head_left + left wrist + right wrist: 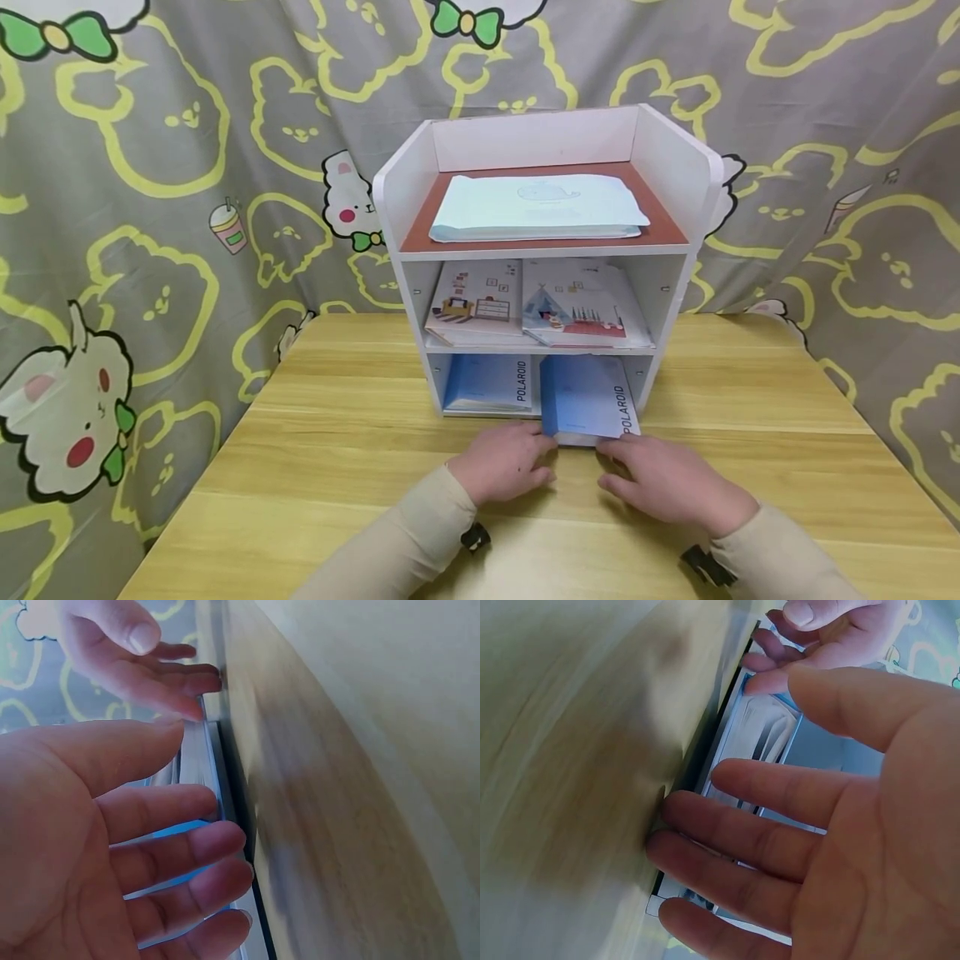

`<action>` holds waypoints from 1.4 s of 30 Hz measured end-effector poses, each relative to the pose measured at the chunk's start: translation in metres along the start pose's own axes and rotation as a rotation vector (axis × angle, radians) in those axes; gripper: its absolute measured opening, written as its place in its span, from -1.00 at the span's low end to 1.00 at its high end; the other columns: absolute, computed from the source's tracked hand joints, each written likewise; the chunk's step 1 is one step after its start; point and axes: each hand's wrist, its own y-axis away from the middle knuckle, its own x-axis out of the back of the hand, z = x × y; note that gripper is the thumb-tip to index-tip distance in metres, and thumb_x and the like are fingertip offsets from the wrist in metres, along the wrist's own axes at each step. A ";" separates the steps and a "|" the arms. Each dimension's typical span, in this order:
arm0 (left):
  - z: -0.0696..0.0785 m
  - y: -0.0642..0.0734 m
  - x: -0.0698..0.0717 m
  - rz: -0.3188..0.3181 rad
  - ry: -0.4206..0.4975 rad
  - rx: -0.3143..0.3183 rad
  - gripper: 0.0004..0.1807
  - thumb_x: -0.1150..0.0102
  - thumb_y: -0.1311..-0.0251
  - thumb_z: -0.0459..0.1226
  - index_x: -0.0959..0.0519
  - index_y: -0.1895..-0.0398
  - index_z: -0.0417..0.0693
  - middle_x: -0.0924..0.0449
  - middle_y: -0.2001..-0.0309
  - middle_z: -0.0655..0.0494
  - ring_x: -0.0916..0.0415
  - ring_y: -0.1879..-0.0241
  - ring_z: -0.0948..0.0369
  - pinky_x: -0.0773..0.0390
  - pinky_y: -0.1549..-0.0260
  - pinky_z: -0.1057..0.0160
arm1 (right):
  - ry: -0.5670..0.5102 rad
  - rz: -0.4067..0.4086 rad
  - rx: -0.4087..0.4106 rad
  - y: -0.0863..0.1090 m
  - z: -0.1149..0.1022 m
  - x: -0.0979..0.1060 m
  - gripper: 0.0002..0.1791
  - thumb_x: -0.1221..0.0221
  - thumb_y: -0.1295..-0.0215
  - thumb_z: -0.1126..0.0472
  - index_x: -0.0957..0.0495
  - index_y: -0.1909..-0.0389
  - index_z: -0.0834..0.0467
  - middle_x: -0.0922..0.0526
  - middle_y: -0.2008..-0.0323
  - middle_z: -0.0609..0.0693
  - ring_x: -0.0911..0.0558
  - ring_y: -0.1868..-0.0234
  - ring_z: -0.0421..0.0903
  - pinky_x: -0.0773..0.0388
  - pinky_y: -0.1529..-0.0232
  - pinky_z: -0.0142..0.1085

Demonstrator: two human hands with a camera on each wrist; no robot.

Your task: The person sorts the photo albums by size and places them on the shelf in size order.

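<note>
A blue-and-white album marked POLAROID [588, 400] lies on the right of the bottom shelf, its front end jutting out past the shelf edge. My left hand [504, 462] is at its front left corner, and my right hand [671, 482] is at its front right corner. In the left wrist view the fingers of the left hand [142, 847] are spread and gently bent, gripping nothing. The right wrist view shows the right hand [802, 840] with fingers extended near the shelf's bottom edge. Whether fingertips press the album is hard to tell.
The white three-tier shelf [540, 252] stands on a wooden table [315, 467]. Another POLAROID album [487, 382] lies bottom left. Two illustrated books [476, 300] fill the middle tier, and a pale whale-printed album [540, 204] lies on top. Patterned curtain [180, 275] hangs behind.
</note>
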 end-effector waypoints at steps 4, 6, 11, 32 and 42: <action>-0.002 -0.002 -0.001 -0.005 -0.004 0.005 -0.45 -0.19 -0.36 0.12 -0.56 -0.31 0.10 -0.56 -0.26 0.12 -0.52 -0.19 0.18 -0.50 -0.18 0.16 | 0.006 0.015 0.003 -0.003 0.001 -0.001 -0.46 -0.26 -0.36 -0.10 -0.60 -0.20 0.17 -0.68 -0.07 0.14 -0.67 -0.04 0.14 -0.61 0.01 0.11; -0.003 -0.004 -0.002 0.000 -0.011 0.002 -0.44 -0.18 -0.37 0.12 -0.55 -0.32 0.09 -0.56 -0.26 0.12 -0.52 -0.19 0.18 -0.50 -0.18 0.16 | 0.013 0.024 0.008 -0.004 0.002 -0.001 -0.45 -0.27 -0.36 -0.10 -0.59 -0.21 0.18 -0.68 -0.07 0.15 -0.67 -0.03 0.15 -0.61 0.02 0.11; -0.005 -0.008 -0.003 0.009 -0.018 0.000 -0.42 -0.18 -0.37 0.12 -0.55 -0.32 0.04 -0.57 -0.23 0.10 -0.53 -0.18 0.18 -0.49 -0.19 0.16 | 0.023 0.045 0.022 -0.006 0.005 -0.001 -0.44 -0.28 -0.34 -0.10 -0.59 -0.20 0.19 -0.68 -0.06 0.16 -0.68 -0.01 0.16 -0.62 0.05 0.10; -0.011 -0.022 -0.004 0.042 -0.065 0.026 -0.38 -0.15 -0.39 0.11 -0.50 -0.38 -0.02 -0.57 -0.14 0.06 -0.56 -0.06 0.18 -0.50 -0.16 0.22 | 0.082 0.086 0.018 -0.022 0.015 -0.003 -0.41 -0.28 -0.34 -0.09 -0.58 -0.19 0.25 -0.61 -0.16 0.21 -0.64 -0.08 0.22 -0.62 0.07 0.15; -0.011 -0.025 -0.004 0.030 -0.056 0.041 -0.40 -0.14 -0.41 0.10 -0.50 -0.38 0.00 -0.54 -0.23 0.06 -0.55 -0.15 0.16 -0.45 -0.24 0.18 | 0.084 0.112 0.026 -0.025 0.016 -0.003 -0.44 -0.28 -0.34 -0.06 -0.60 -0.17 0.27 -0.62 -0.12 0.22 -0.64 -0.07 0.24 -0.62 0.06 0.17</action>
